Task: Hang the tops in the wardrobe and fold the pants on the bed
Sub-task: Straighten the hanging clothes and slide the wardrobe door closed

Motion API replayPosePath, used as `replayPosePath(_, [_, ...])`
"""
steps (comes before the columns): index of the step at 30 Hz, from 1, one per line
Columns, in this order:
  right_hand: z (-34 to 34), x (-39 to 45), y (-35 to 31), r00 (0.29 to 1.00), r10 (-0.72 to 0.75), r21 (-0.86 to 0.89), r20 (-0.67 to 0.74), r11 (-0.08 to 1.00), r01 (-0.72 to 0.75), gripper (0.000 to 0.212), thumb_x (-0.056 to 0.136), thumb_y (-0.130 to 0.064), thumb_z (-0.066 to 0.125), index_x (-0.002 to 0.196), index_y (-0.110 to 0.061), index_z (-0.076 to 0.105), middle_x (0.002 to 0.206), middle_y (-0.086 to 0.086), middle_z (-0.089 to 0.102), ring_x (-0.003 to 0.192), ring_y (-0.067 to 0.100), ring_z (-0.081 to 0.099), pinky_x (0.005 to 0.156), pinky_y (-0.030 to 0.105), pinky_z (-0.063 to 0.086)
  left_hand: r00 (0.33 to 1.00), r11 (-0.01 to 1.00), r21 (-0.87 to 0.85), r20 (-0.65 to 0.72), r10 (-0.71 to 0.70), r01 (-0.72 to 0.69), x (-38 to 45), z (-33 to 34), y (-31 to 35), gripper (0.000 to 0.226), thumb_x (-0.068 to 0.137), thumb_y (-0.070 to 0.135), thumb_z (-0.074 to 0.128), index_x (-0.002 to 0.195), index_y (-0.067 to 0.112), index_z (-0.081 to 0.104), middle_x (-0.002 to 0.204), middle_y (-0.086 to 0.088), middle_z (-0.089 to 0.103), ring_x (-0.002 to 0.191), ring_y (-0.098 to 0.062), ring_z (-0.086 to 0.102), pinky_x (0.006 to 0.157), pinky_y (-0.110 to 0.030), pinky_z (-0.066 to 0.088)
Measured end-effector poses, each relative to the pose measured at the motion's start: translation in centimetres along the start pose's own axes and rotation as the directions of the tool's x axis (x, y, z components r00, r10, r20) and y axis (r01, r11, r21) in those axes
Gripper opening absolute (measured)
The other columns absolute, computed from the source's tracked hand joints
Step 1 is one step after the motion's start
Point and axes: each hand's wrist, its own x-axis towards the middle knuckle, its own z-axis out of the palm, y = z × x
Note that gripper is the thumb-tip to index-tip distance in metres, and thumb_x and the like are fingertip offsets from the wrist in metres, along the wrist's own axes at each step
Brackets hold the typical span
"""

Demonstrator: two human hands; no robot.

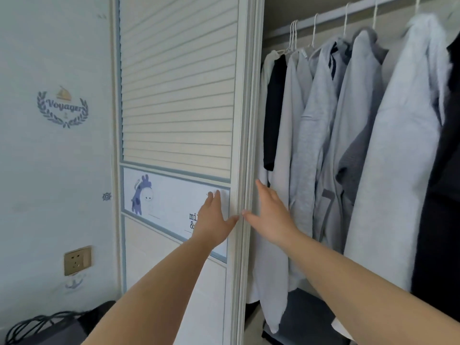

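The wardrobe stands open on its right side, where several grey, white and black tops (323, 125) hang on white hangers from a rail (331, 17). Its slatted sliding door (179, 90) covers the left side. My left hand (214, 217) lies flat with straight fingers on the door's picture panel, thumb at the door's edge. My right hand (271, 215) reaches with straight fingers past the door's edge (245, 145), just in front of a hanging white top (276, 257). Both hands hold nothing. No pants or bed are in view.
A wall (54, 158) with a "Voyager" decal and a brass power socket (77, 260) is on the left. Black cables and a dark bag (49, 327) lie on the floor at the lower left. Dark folded things (306, 317) sit on the wardrobe floor.
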Motion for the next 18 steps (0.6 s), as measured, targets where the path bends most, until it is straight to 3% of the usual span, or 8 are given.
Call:
replayPosePath(4, [1.9, 2.9, -0.3, 0.996, 0.061, 0.127, -0.064, 0.991, -0.052, 0.093, 0.087, -0.044, 0.061, 0.151, -0.028, -0.006, 0.158, -0.004, 0.008, 0.144, 0.013, 0.014, 0.109, 0.026, 0.020, 0.993, 0.990, -0.092, 0.043, 0.110, -0.106, 1.5, 1.7, -0.1, 0.093, 0.089, 0.037, 0.063, 0.152, 0.012, 0.000, 0.160, -0.011, -0.008, 0.148, -0.026, 0.002, 0.119, -0.035, 0.011])
replayPosePath(9, [3.7, 4.8, 0.0, 0.984, 0.128, 0.189, -0.124, 0.977, -0.104, 0.092, 0.087, -0.046, 0.060, 0.151, -0.028, -0.003, 0.157, -0.003, 0.013, 0.143, 0.016, 0.020, 0.107, 0.028, 0.026, 0.976, 0.966, -0.140, -0.047, 0.213, -0.218, 1.2, 3.7, -0.8, 0.092, 0.086, 0.024, 0.068, 0.152, 0.012, 0.006, 0.159, -0.016, -0.010, 0.148, -0.026, -0.008, 0.118, -0.032, 0.002])
replayPosePath(13, [4.0, 4.8, 0.4, 0.984, 0.109, 0.193, -0.141, 0.978, -0.080, 0.078, 0.089, -0.051, 0.054, 0.150, -0.029, 0.011, 0.154, -0.002, 0.025, 0.137, 0.016, 0.034, 0.105, 0.031, 0.035, 0.969, 0.962, -0.124, -0.077, 0.236, -0.244, 1.1, 4.3, -0.9, 0.092, 0.087, 0.026, 0.066, 0.152, 0.020, 0.002, 0.159, -0.013, -0.012, 0.147, -0.026, -0.009, 0.117, -0.034, 0.004])
replayPosePath(18, [2.8, 3.5, 1.3, 0.990, 0.085, 0.231, -0.110, 0.971, -0.058, 0.057, 0.094, -0.041, 0.051, 0.144, -0.025, 0.028, 0.139, -0.003, 0.049, 0.123, 0.015, 0.051, 0.102, 0.037, 0.043, 0.960, 0.963, -0.007, -0.074, 0.269, -0.270, -0.1, 5.4, -0.2, 0.089, 0.090, 0.037, 0.061, 0.152, 0.028, -0.003, 0.158, -0.011, -0.021, 0.146, -0.026, -0.017, 0.120, -0.043, 0.004])
